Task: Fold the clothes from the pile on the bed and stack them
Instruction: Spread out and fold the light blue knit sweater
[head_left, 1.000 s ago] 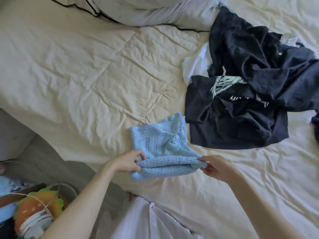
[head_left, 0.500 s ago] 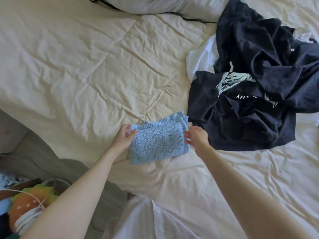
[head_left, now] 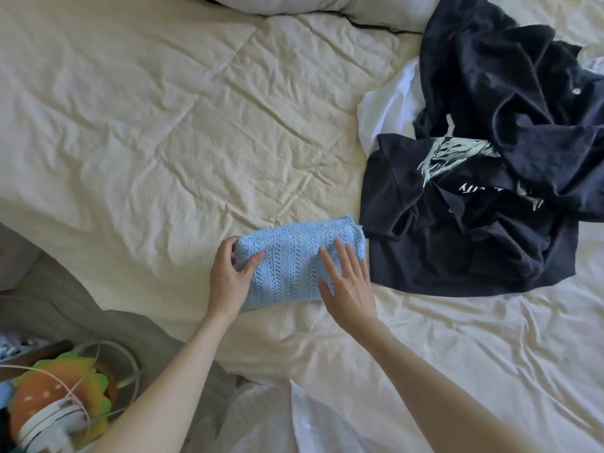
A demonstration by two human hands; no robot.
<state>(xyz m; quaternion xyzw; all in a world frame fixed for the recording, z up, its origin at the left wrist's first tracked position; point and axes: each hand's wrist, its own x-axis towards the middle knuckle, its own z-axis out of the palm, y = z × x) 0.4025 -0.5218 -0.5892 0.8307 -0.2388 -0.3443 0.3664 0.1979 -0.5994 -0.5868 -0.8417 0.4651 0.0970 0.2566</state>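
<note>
Folded blue knit top (head_left: 299,261) is lying near the front edge of the cream bedspread (head_left: 157,132), just left of the pile of dark clothes (head_left: 483,178) and nearly touching its nearest hem. My left hand (head_left: 228,276) is gripping the top's left end, the thumb curling over onto the knit while the fingers are wrapping around the edge. My right hand (head_left: 348,282) is lying flat on the right half of the top, fingers straight and slightly spread, pressing down on the fabric with nothing pinched. Beside the knit, a black T-shirt (head_left: 457,243) with pale printed lettering is sitting crumpled at the front of the pile, a navy buttoned shirt (head_left: 523,103) is draping over its back part, and a white garment (head_left: 389,106) is peeking out from under the pile's left side. A pillow (head_left: 327,4) is resting along the top of the bed. Down at the lower left, off the bed, an orange and green plush toy (head_left: 55,390) is sitting with white cords looping across it.
</note>
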